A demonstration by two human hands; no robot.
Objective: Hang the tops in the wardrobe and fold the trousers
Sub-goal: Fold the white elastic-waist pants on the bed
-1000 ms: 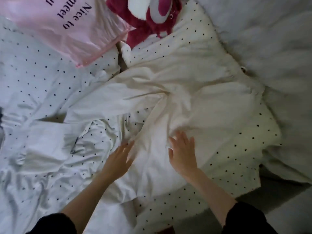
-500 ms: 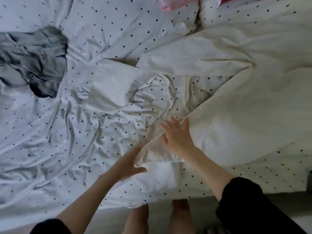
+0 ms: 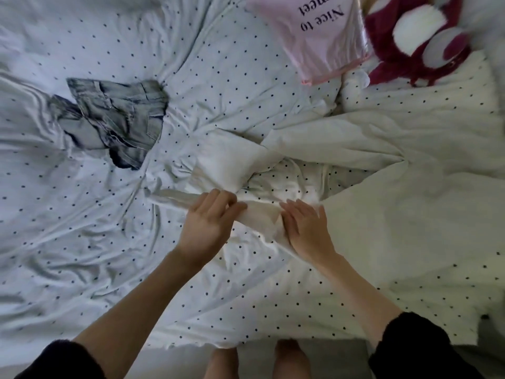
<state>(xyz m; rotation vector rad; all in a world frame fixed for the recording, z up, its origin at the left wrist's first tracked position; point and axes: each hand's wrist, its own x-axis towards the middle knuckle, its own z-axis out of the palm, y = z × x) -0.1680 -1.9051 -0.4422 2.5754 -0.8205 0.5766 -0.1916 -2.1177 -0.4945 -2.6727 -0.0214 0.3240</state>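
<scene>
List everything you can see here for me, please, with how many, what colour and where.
Trousers: one pair, cream-white, spread over the right half of the bed.
Denim garment: one, grey-blue, crumpled at upper left.
Bedsheet: one, white with dark dots, under everything.
Bag: one, pink with dark lettering, top centre.
Plush toy: one, magenta and white, top right.
Left hand: one, pinching a trouser leg's end.
Right hand: one, flat on the same leg.
Sleeves: two, black, bottom corners.
Feet: two, bare, bottom centre.
</scene>
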